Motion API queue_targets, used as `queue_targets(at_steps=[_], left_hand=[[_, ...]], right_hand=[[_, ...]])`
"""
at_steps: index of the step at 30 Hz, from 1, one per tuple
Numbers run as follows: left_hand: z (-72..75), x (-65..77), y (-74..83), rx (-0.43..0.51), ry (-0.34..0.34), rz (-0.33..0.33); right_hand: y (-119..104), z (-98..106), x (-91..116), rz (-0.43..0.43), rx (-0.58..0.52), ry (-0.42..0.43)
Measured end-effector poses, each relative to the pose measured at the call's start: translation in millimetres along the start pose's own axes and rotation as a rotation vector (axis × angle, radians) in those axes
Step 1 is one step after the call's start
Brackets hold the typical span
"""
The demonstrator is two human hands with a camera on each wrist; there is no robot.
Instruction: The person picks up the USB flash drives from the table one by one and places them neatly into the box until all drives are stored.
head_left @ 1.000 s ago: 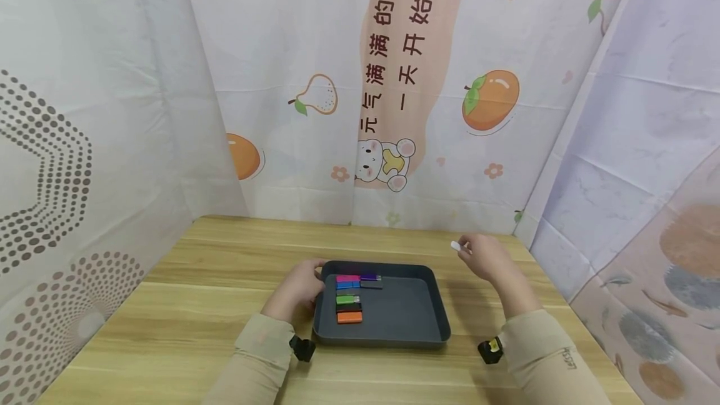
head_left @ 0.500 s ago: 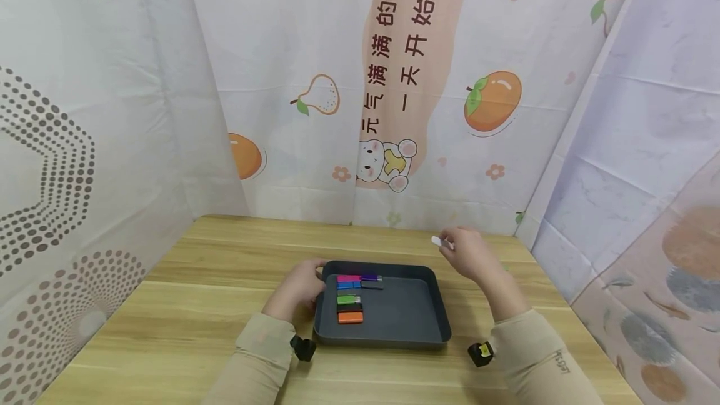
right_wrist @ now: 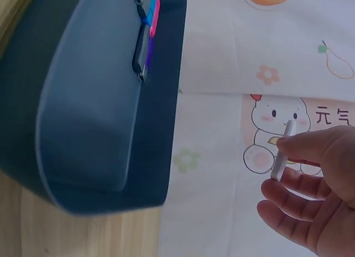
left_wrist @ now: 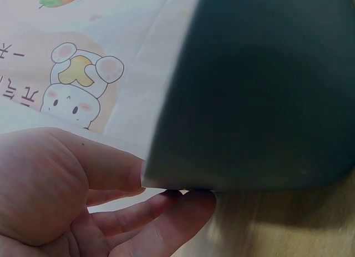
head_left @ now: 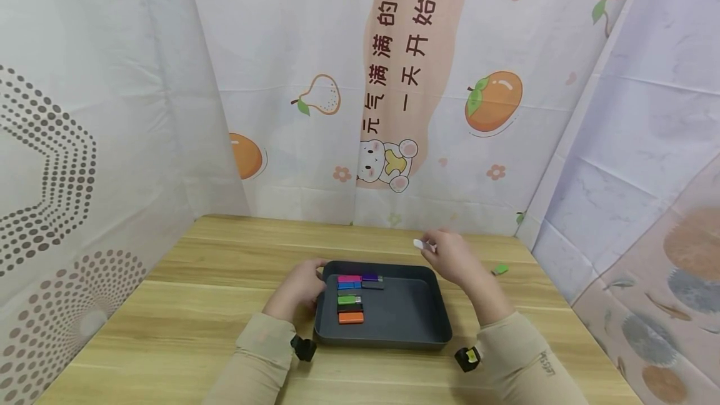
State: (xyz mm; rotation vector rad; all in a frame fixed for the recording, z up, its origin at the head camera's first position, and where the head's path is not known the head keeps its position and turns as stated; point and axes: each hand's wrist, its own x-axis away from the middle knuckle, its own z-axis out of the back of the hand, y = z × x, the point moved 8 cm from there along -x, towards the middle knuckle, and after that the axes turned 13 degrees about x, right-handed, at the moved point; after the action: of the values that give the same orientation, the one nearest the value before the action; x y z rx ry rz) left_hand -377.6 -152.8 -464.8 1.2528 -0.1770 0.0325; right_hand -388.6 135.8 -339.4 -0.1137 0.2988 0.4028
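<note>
My left hand [head_left: 300, 283] holds the left wall of a dark grey tray [head_left: 402, 314]; the left wrist view has the thumb and fingers at its edge. Between thumb and fingers, my right hand [head_left: 450, 258] pinches a slim white stick [right_wrist: 284, 151], raised behind the tray's far right corner. Along the tray's left side lie several USB flash drives: a pink one [head_left: 348, 279], a purple one [head_left: 369, 277], a blue one [head_left: 349, 285], a green one [head_left: 346, 300], a black one [head_left: 350, 308], an orange one [head_left: 351, 317], and greyish ones. The tray's right part is bare.
On the wooden table [head_left: 185, 305], a green USB drive [head_left: 499, 269] lies right of the tray, beyond my right forearm. A printed curtain [head_left: 292, 161] hangs behind the table's far edge, with more cloth at both sides.
My right hand has moved left with the white stick, toward the tray's far side, uncovering the green drive on the table. The left hand and tray stay put.
</note>
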Motion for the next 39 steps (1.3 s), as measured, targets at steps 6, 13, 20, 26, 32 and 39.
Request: queue_targets(at_steps=[6,13,20,26,32,39], left_hand=[[-0.4,-1.2,-0.6,-0.004,0.001,0.004],[-0.5,0.1,0.3,-0.006,-0.007,-0.005],[-1.0,2.2,3.0,-0.01,-0.007,-0.003],[-0.9,3.0,4.6,-0.011,-0.003,-0.003],[-0.9,3.2,4.8,-0.014,-0.003,-0.004],[-0.7,2.4,3.3,-0.018,-0.002,-0.009]], right_hand=[[-12,-11,-3,0.015,-0.011,-0.011],[-30,-27,-7,0.066,-0.013,-0.008],[-45,-46,-7,0.128,-0.026,-0.009],[-55,-59,-7,0.173,0.002,-0.006],[-66,-66,-5,0.199,0.026,-0.004],[-74,-81,-3,0.157,0.011,-0.102]])
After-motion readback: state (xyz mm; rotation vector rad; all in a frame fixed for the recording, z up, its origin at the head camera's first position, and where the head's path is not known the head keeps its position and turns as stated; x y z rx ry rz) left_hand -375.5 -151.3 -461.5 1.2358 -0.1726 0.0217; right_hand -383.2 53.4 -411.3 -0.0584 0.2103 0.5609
